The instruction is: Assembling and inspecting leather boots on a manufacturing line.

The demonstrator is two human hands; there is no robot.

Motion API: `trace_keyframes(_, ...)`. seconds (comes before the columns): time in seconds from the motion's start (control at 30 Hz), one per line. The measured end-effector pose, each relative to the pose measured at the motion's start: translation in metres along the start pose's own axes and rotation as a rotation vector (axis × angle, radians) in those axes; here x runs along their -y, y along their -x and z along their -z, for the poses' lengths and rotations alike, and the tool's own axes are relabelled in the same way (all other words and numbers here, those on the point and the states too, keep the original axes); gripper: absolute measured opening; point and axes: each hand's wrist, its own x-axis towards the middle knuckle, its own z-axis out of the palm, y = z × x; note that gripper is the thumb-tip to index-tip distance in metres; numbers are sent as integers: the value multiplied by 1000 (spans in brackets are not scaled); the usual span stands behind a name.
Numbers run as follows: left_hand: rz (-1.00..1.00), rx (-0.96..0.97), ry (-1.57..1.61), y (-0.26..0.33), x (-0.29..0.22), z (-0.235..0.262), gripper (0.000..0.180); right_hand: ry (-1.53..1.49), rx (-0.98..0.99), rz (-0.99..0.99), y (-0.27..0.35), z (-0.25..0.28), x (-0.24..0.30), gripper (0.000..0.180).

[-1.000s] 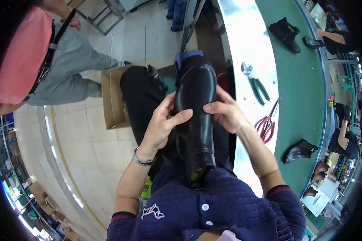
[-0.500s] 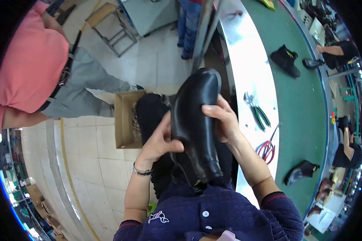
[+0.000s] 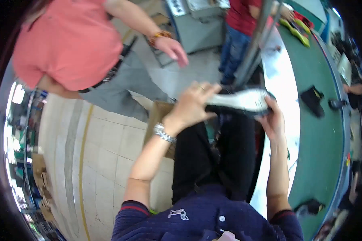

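A black shoe (image 3: 241, 100) is held up in front of me, turned sideways so a pale, shiny side of it faces the camera. My left hand (image 3: 191, 104) grips its left end, fingers spread over the top. My right hand (image 3: 272, 118) holds its right end from below. A metal bracelet sits on my left wrist. My legs in black trousers (image 3: 213, 156) are under the shoe.
A green-topped workbench (image 3: 321, 132) with a white edge runs along my right, with a black shoe (image 3: 313, 100) on it. A person in a pink shirt (image 3: 72, 44) stands at my left, one hand out. Another person in a red top (image 3: 245, 16) stands ahead. A cardboard box (image 3: 159, 116) sits on the floor.
Both hands have lifted the shoe away from my lap and turned it sideways. The view has tilted up, and the person in the pink shirt is nearer.
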Motion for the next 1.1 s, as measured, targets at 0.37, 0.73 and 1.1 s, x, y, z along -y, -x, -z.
trace_keyframes(0.37,76,-696,2155,66,90,21,71,-191,-40,-104,11,36,-77,33)
trace_keyframes(0.73,620,-339,746,46,35,-48,71,-10,-43,-56,-7,37,-66,31)
trace_keyframes(1.1,799,-542,1145,48,33,-111,70,369,-109,-10,-37,41,-51,46)
